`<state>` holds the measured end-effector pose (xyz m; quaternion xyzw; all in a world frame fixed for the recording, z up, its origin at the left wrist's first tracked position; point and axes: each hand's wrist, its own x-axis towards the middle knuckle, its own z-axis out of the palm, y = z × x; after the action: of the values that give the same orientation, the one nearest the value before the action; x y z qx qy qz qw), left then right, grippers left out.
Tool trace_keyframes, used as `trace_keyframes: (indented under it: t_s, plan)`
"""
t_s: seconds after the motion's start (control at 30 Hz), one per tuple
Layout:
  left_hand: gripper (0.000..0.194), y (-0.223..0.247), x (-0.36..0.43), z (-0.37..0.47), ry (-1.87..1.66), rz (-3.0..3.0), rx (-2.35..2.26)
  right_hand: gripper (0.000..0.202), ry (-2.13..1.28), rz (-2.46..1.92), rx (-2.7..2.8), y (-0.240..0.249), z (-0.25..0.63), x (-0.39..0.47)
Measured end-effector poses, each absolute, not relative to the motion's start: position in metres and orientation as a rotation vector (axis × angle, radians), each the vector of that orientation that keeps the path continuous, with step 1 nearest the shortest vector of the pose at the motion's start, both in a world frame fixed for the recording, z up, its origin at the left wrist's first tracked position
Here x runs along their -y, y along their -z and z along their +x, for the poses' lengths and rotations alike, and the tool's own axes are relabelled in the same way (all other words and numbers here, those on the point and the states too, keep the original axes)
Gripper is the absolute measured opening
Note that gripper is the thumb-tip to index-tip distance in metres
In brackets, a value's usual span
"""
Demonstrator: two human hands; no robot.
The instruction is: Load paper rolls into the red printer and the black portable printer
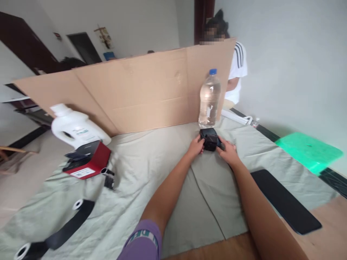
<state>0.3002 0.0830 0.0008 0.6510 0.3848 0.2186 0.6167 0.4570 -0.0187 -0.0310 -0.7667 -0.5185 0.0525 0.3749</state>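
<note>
A small boxy black device (210, 141) with glossy faces rests on the cloth-covered table, just in front of a tall clear bottle (210, 99) with a blue cap. My left hand (196, 146) grips its left side, thumb and fingers closed against it. On the opposite side, my right hand (227, 150) has its fingers closed on the device's right edge, beside a dark part that sticks out there. Its exact kind I cannot make out. Both forearms reach forward across the cloth.
A cardboard panel (151, 94) stands behind the table. At left are a white jug (78, 124), a red-and-black box (94, 164) and black film (65, 229) between two white-cored rolls. A flat black slab (286, 200) lies right. Beyond the panel sits a person (238, 68) near a green stool (310, 150).
</note>
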Motion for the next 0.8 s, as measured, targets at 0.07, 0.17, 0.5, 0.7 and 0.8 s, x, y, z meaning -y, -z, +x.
trace_keyframes:
  t_s: [0.07, 0.17, 0.5, 0.7, 0.8]
  plan:
    - [0.053, 0.002, -0.077, 0.294, -0.571, 1.563, -0.872, 0.067, -0.104, -1.991, 1.338, 0.031, 0.458, 0.017]
    - [0.052, 0.007, -0.055, 0.274, -0.708, 1.770, -0.808, 0.070, -0.084, -2.045, 1.372, 0.029, 0.457, 0.017]
    - [0.040, 0.003, 0.066, 0.113, -0.664, 1.975, -0.824, 0.088, 0.091, -2.087, 1.437, 0.031, 0.443, 0.016]
    - [0.043, 0.001, 0.068, 0.104, -0.677, 1.922, -0.826, 0.101, 0.474, -2.005, 1.289, 0.022, 0.394, -0.003]
    - [0.045, 0.000, 0.067, 0.105, -0.676, 1.952, -0.796, 0.105, 0.472, -2.077, 1.203, 0.024, 0.386, -0.008]
